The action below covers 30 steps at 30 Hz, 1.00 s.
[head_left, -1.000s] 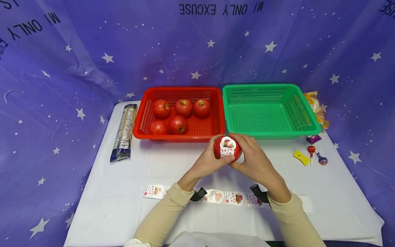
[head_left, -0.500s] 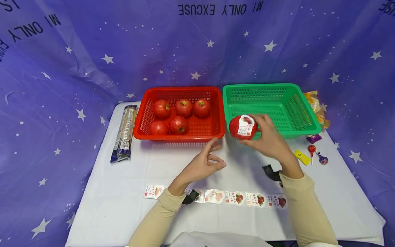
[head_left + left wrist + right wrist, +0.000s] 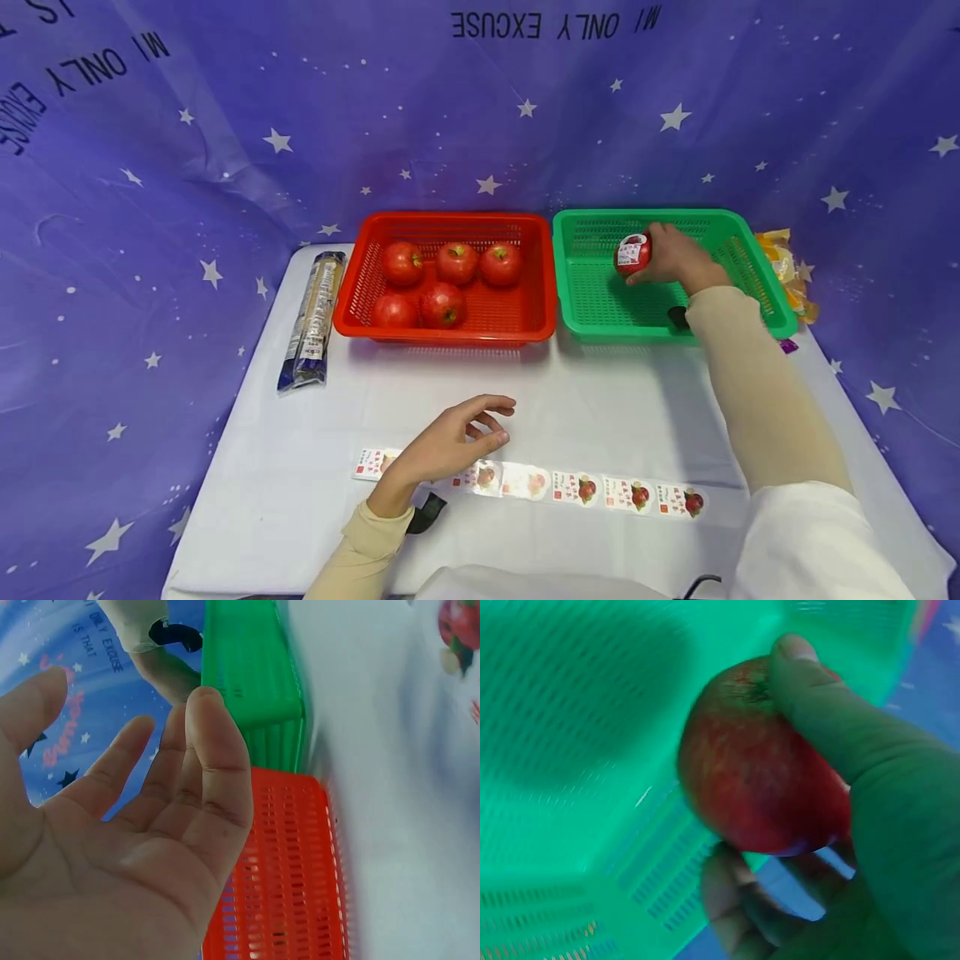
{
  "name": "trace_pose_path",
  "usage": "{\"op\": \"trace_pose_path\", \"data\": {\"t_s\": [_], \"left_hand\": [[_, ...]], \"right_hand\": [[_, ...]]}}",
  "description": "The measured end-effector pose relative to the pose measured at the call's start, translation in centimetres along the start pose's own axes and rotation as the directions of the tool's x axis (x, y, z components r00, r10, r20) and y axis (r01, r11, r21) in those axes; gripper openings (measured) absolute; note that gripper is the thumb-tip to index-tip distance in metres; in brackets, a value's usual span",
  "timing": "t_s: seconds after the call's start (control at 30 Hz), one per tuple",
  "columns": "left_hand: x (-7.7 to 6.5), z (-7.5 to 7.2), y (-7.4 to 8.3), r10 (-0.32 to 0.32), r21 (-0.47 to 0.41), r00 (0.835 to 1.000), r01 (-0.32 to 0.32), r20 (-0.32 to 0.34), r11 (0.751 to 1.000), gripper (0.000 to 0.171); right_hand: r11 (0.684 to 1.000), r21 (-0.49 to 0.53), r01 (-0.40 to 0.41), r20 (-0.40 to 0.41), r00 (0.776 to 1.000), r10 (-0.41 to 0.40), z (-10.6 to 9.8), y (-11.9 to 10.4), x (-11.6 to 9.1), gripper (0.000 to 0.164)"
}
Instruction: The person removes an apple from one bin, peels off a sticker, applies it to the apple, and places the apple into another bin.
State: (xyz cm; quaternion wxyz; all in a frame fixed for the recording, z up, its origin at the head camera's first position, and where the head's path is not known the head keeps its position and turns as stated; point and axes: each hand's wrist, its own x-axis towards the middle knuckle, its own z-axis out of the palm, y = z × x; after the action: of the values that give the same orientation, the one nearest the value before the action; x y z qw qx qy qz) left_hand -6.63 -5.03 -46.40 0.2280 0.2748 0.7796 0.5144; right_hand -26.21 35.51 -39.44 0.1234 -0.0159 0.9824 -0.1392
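Observation:
In the head view my right hand (image 3: pixel 675 254) grips a red apple (image 3: pixel 633 253) over the green basket (image 3: pixel 600 327). A white label with print and a fruit picture is stuck on that apple. The right wrist view shows the thumb (image 3: pixel 832 712) on top of the apple (image 3: pixel 757 765) and fingers beneath it. My left hand (image 3: pixel 450 437) hovers above the table near the strip of apple labels (image 3: pixel 580 488), its fingers loosely bent with nothing in them; the left wrist view shows its bare palm (image 3: pixel 142 877). Several apples (image 3: pixel 442 305) lie in the red basket (image 3: pixel 450 335).
A long plastic-wrapped package (image 3: pixel 313 321) lies left of the red basket. Behind the green basket's right side sits an orange-and-clear packet (image 3: pixel 787 271). The right forearm (image 3: pixel 757 383) hides most of the sweets, with a purple wrapper (image 3: pixel 787 345) showing. A star-printed blue cloth (image 3: pixel 480 108) hangs behind the table.
Both hands held the labelled apple a second ago. The left hand let go and drew back toward the label strip, while the right hand carried the apple rightward and over the green basket.

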Motion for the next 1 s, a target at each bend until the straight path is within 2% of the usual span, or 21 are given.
{"op": "trace_pose_path", "data": {"t_s": [0.13, 0.33, 0.47, 0.6, 0.73, 0.83, 1.0], "left_hand": [[-0.6, -0.1, 0.3, -0.045, -0.002, 0.999, 0.045, -0.019, 0.999, 0.039], [-1.5, -0.4, 1.7, -0.066, -0.029, 0.998, 0.066, -0.019, 0.997, 0.039], [-1.4, -0.1, -0.1, -0.057, -0.030, 0.998, 0.056, -0.024, 0.998, 0.039], [-1.5, 0.1, -1.9, -0.052, -0.026, 0.998, 0.051, -0.039, 0.998, 0.040], [-1.9, 0.0, -2.8, -0.075, -0.014, 0.994, 0.074, -0.075, 0.997, 0.040], [-2.1, -0.1, -3.3, -0.082, -0.002, 0.990, 0.083, -0.118, 0.997, 0.039], [-2.2, -0.5, -3.7, -0.111, -0.020, 0.978, 0.109, -0.176, 0.994, 0.036]], "right_hand": [[0.994, -0.109, -0.014, 0.003, 1.000, 0.015, 0.0, 0.9, 1.4, 0.102], [0.988, -0.155, -0.018, 0.030, 0.999, 0.023, 0.7, 0.6, 3.1, 0.106], [0.986, -0.159, -0.043, 0.008, 0.999, 0.044, 1.6, 0.8, 3.8, 0.113], [0.982, -0.179, -0.053, -0.006, 0.999, 0.053, 2.7, 1.5, 3.7, 0.110], [0.983, -0.180, -0.029, 0.062, 0.997, 0.041, 3.2, 1.1, 3.0, 0.107], [0.984, -0.177, -0.026, 0.131, 0.990, 0.050, 2.9, 0.2, 2.3, 0.111], [0.973, -0.223, -0.062, 0.226, 0.967, 0.114, 1.8, -1.0, 1.5, 0.099]]}}
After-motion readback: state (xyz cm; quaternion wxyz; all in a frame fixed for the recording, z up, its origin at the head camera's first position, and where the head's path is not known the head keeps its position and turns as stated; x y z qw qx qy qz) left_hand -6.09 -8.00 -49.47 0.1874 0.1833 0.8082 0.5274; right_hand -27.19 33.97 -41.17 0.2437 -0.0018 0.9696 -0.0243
